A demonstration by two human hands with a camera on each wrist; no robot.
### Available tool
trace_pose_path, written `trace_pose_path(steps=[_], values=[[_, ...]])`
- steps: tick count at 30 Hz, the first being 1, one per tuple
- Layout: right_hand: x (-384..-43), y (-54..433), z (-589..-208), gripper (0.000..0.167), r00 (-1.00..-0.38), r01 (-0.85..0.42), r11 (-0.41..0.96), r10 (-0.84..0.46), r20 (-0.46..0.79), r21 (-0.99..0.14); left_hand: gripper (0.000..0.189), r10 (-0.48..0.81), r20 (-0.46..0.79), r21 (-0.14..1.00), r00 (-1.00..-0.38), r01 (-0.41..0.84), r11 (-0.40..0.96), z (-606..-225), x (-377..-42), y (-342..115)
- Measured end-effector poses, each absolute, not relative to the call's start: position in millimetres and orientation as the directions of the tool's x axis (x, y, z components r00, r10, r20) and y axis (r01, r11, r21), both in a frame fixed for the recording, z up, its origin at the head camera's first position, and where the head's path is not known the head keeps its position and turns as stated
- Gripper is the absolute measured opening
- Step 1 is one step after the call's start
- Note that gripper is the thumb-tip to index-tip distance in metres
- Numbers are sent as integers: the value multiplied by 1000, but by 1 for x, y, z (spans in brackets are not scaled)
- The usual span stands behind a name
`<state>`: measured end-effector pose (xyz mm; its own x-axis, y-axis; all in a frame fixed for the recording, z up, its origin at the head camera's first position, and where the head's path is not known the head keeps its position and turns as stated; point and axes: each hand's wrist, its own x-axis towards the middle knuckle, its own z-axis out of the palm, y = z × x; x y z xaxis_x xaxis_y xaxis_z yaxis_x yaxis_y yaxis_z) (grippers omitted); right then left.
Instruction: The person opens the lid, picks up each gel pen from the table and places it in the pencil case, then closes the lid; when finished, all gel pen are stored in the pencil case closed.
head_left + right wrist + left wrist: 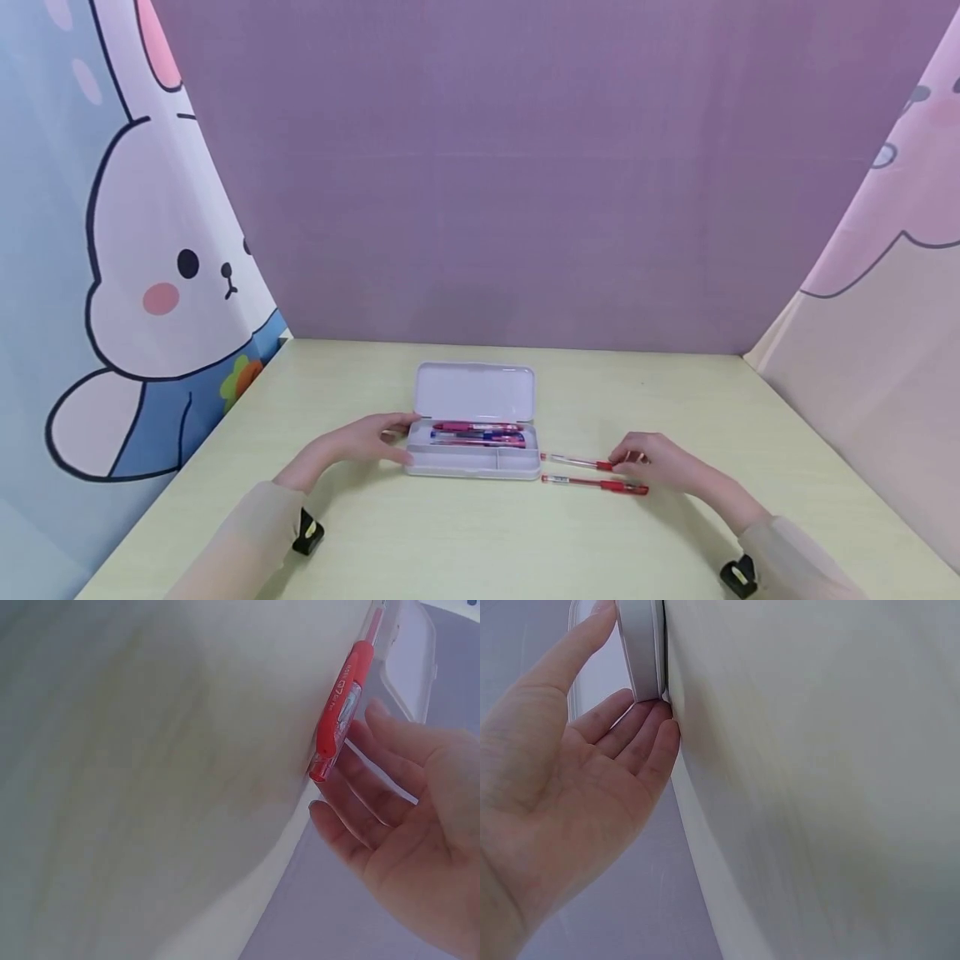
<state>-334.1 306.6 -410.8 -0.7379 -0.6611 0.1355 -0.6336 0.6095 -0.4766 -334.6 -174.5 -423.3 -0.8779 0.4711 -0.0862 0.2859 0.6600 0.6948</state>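
Note:
An open white pencil case (457, 460) lies on the table with its lid tipped back. Several pens (480, 435) lie in its rear compartment. At the case's left end, my left hand (367, 437) holds it, thumb at the front corner and fingers at the rear one. Two red gel pens lie side by side to the right of the case. My right hand (660, 462) has its thumb and fingertips at the cap end of the farther red pen (577, 461), covering that end. The nearer red pen (600, 484) lies just in front of those fingers.
The pale wooden table (480, 542) runs back to a purple cloth (510, 208). A curtain with a rabbit print (150, 250) hangs at the left, and a pink and cream one (885, 317) at the right. The case's small front compartments hold no pens.

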Motion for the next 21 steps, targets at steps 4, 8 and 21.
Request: trace_pose_path(steps=[4, 8, 21], values=[[-335, 308, -412, 12, -731, -643, 607, -668, 137, -468, 76, 471, -86, 695, -878, 286, 660, -424, -335, -174], [-335, 308, -411, 12, -719, -665, 610, -678, 152, -431, 76, 460, -89, 695, -883, 276, 664, -423, -335, -174], [-336, 309, -412, 11, -769, -625, 688, -623, 142, -369, 77, 460, -98, 689, -883, 273, 671, -420, -333, -175]])
